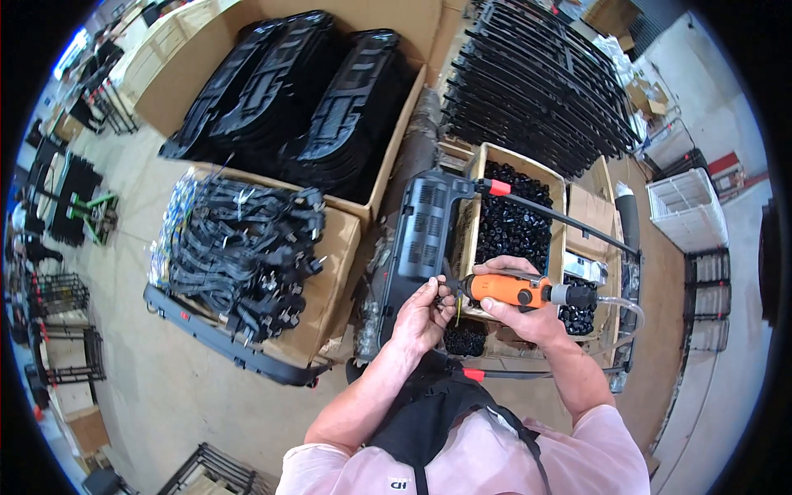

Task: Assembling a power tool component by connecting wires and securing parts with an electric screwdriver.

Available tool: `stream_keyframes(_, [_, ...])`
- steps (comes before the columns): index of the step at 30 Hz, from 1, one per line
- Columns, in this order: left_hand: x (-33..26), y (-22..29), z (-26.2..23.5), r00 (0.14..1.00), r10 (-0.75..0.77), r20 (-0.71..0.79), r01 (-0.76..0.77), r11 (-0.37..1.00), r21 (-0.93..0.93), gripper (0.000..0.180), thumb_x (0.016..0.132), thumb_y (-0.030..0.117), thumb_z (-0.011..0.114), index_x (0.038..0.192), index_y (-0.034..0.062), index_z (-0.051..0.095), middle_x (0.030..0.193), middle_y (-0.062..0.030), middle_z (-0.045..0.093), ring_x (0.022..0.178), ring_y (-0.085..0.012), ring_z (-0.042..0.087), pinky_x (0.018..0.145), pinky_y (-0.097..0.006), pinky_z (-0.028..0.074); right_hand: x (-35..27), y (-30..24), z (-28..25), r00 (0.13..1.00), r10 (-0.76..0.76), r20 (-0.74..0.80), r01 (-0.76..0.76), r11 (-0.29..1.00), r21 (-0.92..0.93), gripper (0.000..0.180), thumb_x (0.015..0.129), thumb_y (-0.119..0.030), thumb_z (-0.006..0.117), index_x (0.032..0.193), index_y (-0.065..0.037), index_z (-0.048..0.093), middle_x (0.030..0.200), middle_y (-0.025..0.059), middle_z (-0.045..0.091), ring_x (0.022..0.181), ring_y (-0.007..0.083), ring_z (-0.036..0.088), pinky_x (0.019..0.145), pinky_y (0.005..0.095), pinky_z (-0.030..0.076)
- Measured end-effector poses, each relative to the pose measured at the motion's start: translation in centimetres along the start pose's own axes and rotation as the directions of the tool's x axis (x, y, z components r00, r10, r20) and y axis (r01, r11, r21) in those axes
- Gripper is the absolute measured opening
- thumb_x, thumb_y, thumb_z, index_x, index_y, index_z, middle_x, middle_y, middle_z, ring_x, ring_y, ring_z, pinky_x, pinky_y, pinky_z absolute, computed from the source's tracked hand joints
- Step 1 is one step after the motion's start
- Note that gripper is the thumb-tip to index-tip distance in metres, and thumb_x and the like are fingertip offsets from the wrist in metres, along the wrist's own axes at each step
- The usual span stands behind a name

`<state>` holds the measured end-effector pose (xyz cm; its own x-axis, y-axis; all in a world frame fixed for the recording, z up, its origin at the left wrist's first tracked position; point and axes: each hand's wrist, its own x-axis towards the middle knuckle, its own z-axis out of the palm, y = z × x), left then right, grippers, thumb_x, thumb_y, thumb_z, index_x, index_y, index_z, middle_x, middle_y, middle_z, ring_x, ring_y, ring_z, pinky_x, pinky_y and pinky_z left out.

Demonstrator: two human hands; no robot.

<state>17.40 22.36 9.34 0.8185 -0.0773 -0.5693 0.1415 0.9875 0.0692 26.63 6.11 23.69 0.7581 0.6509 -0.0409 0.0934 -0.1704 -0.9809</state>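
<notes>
My right hand (528,320) is wrapped round an orange power screwdriver (505,289), which lies level with its tip to the left. A clear hose (623,302) runs from its rear end. By the tip, my left hand (422,318) has its fingers pinched together; whatever they hold is too small to name. Beyond both hands lies a black plastic housing (422,235) with vent slots. Black tubes (569,219) with red end pieces (499,188) reach right from it, forming a frame around the wooden bins.
A wooden bin (470,235) holds many small black parts. Left of the housing, bundled black power cords (247,239) lie on a cardboard box (340,264). Behind are a large carton (404,124) of stacked black covers (346,99) and a pile of black frames (536,82).
</notes>
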Motion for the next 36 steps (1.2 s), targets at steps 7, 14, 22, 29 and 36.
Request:
stream_keyframes(7, [7.7,-3.5,6.0,0.999,-0.012,0.034,0.009,0.997,0.079,0.037,0.113,0.041,0.051,0.119,0.0075,0.066,0.100,-0.0045,0.070,0.090,-0.0181,0.069,0.083,-0.033,0.060,5.4,1.4,-8.1,0.995,0.046,-0.089,-0.036,0.993,0.116,0.056,0.090,-0.009,0.083,0.139,-0.003,0.057,0.131,0.0140,0.071,0.126,0.0218,0.066,0.111,0.0392,0.053])
stream_keyframes(14, [10.4,-5.0,5.6,0.995,-0.059,-0.084,0.079,0.960,0.267,0.032,0.117,0.026,0.042,0.124,0.0002,0.059,0.119,-0.0166,0.069,0.105,-0.0275,0.072,0.094,-0.041,0.062,16.0,5.2,-14.7,0.979,-0.088,-0.186,0.077,0.995,-0.065,0.050,0.089,-0.007,0.081,0.134,-0.001,0.060,0.125,0.0117,0.074,0.121,0.0201,0.070,0.108,0.0365,0.055])
stream_keyframes(22, [12.3,-4.5,4.5,0.996,0.014,-0.091,0.017,0.943,0.333,0.031,0.111,0.031,0.059,0.124,0.0030,0.068,0.103,-0.0070,0.072,0.091,-0.0191,0.072,0.082,-0.034,0.062,21.1,8.4,-15.1,0.993,-0.056,-0.104,0.044,0.992,-0.120,0.049,0.085,-0.014,0.083,0.130,-0.004,0.066,0.117,0.0093,0.076,0.109,0.0167,0.072,0.102,0.0343,0.057])
stream_keyframes(29, [14.8,-3.1,5.8,0.997,0.053,-0.051,-0.024,0.888,0.459,0.028,0.111,0.030,0.062,0.122,0.0043,0.067,0.076,0.0022,0.059,0.063,-0.0094,0.054,0.057,-0.025,0.045,22.5,9.2,-14.3,0.998,0.008,-0.056,-0.023,0.959,-0.283,0.049,0.081,-0.018,0.083,0.128,-0.009,0.069,0.112,0.0089,0.078,0.103,0.0188,0.074,0.097,0.0358,0.058])
stream_keyframes(36, [17.5,-1.5,6.1,0.986,0.146,-0.080,-0.089,0.870,0.485,0.022,0.110,0.028,0.064,0.105,0.0076,0.059,0.083,-0.0036,0.066,0.069,-0.0147,0.063,0.061,-0.029,0.053,22.8,8.5,-13.9,1.000,-0.022,0.019,0.028,0.894,-0.447,0.039,0.080,-0.020,0.083,0.115,-0.008,0.073,0.100,0.0089,0.077,0.094,0.0211,0.074,0.091,0.0362,0.059])
